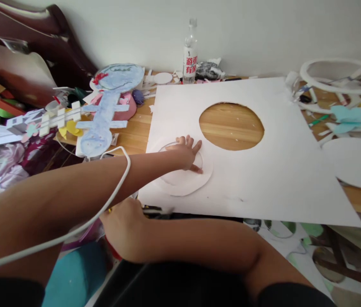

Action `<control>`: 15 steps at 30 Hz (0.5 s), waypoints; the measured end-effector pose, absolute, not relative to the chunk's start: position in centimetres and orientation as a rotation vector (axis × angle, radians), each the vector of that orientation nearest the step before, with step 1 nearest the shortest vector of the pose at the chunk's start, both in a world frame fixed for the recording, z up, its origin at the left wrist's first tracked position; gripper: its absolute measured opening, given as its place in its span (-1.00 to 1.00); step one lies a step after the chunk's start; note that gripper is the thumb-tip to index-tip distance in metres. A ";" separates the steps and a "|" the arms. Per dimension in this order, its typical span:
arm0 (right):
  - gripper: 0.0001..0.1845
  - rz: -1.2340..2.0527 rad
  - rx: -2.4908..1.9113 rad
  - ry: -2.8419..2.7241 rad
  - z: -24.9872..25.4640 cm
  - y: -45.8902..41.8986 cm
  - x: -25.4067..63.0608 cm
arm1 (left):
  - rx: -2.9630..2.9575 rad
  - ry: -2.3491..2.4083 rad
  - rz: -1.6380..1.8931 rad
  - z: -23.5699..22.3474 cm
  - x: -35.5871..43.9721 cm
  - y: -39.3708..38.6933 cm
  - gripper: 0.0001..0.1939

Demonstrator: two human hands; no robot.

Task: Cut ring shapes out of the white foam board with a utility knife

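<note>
Head view: left hand (187, 152) flat, spread on one disc (185, 177); right hand (126, 226) perhaps closed.

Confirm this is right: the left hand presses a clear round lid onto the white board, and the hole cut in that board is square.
Not quite. The head view shows the hole is round, not square. The left hand does press the clear round lid onto the white board.

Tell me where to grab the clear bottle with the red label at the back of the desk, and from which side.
Take the bottle round its labelled body, coming from the front. It stands upright against the wall, so the back is closed off. The big white sheet before it lies flat, so reaching over it looks unobstructed; the narrow neck gives less to hold.
</note>
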State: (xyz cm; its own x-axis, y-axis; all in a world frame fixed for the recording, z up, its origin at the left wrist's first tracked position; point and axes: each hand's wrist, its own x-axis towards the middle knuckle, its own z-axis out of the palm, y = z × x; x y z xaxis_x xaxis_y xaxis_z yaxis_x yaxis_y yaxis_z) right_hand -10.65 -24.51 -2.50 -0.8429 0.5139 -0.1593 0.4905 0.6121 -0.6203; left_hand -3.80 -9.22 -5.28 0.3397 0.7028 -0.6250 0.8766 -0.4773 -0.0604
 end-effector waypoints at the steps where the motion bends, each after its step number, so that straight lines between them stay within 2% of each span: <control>1: -0.57 1.067 -0.880 -2.849 -2.2 -25.2 -8.9 | 2.303 1.425 -0.855 -5.2 -3.8 -9.3 0.22; 3: -0.57 1.119 -0.740 -2.942 -0.9 -26.0 -4.5 | 2.276 1.447 -0.826 -5.2 -3.6 -9.4 0.24; 4: -0.63 1.169 -0.536 -2.881 -0.1 -25.7 -2.0 | 2.268 1.460 -0.807 -5.3 -3.5 -9.4 0.25; 5: -0.68 1.151 -0.539 -2.783 0.7 -25.1 0.3 | 2.263 1.476 -0.786 -5.5 -3.5 -9.4 0.24; 9: -0.70 0.703 -1.239 -2.270 1.3 -19.6 7.3 | 2.285 1.547 -0.671 -6.8 -3.7 -9.3 0.12; 11: -0.78 0.491 -1.480 -2.148 -0.7 -16.7 9.2 | 2.333 1.534 -0.614 -7.2 -4.0 -9.3 0.18; 13: -0.87 0.416 -1.591 -2.208 -3.5 -14.7 10.4 | 2.365 1.513 -0.583 -7.4 -4.4 -9.5 0.27; 15: -0.92 0.403 -1.580 -2.302 -6.0 -14.0 10.9 | 2.352 1.517 -0.583 -7.3 -4.7 -9.6 0.27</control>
State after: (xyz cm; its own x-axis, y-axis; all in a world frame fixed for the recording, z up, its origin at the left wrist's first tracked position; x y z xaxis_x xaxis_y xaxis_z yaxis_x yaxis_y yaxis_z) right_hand 10.90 -14.04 -5.96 -0.3376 0.9358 0.1012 0.8459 0.3488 -0.4035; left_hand -4.71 -9.61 -7.29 0.3665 0.7990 -0.4767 0.9127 -0.4082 0.0173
